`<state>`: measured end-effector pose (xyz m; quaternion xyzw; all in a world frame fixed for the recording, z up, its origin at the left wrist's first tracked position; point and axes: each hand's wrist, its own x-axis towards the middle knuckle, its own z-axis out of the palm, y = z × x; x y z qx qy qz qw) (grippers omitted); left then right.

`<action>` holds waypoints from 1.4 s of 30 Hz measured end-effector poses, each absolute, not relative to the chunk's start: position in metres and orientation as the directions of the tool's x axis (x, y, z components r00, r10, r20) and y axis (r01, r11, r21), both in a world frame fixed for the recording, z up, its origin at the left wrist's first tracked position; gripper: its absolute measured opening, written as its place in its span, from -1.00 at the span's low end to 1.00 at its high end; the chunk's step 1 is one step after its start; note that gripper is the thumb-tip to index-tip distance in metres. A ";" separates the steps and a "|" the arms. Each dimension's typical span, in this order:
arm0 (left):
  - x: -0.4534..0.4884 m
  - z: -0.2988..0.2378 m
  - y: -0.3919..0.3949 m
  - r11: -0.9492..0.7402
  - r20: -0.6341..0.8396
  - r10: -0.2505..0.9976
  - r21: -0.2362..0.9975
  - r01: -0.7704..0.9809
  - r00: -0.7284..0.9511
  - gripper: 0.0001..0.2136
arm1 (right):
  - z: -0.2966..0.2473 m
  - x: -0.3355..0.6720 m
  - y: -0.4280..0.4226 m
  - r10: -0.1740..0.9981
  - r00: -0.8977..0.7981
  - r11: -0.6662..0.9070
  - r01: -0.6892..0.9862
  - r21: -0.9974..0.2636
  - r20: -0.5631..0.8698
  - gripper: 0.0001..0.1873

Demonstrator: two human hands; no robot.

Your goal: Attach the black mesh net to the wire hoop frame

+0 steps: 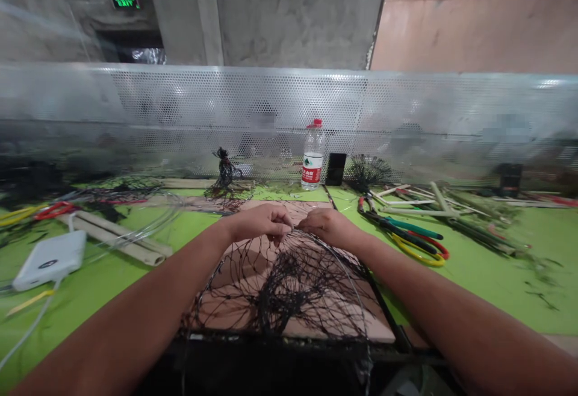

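over the bench (497,281), left hand (266,222) and right hand (329,227) both pinch the wire (345,272) edging the black net (286,290).

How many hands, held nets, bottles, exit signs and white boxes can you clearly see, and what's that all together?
Hands: 2 (left hand, right hand)
Held net: 1
Bottle: 1
Exit sign: 1
White box: 1
Total: 6

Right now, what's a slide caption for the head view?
Left hand and right hand, close together, hold thin grey wire at the edge of black mesh netting.
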<state>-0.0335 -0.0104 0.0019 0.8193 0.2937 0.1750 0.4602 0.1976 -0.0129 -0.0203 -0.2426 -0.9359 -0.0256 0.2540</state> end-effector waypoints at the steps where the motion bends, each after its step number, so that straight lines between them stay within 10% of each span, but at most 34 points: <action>1: -0.033 -0.001 -0.009 -0.376 0.006 0.649 0.872 0.314 0.761 -0.73 | -0.019 0.198 -0.013 0.439 -0.756 0.876 0.480 -0.044 0.485 -0.71; 35: -0.023 -0.020 0.000 -0.293 -0.152 0.672 0.844 0.449 0.725 -0.70 | 0.016 0.197 -0.038 0.437 -0.796 0.667 0.599 0.443 0.419 -0.73; 42: -0.027 -0.017 -0.001 -0.322 -0.076 0.688 0.859 0.398 0.721 -0.66 | 0.011 0.206 -0.046 0.231 -0.729 0.688 0.590 0.421 0.644 -0.72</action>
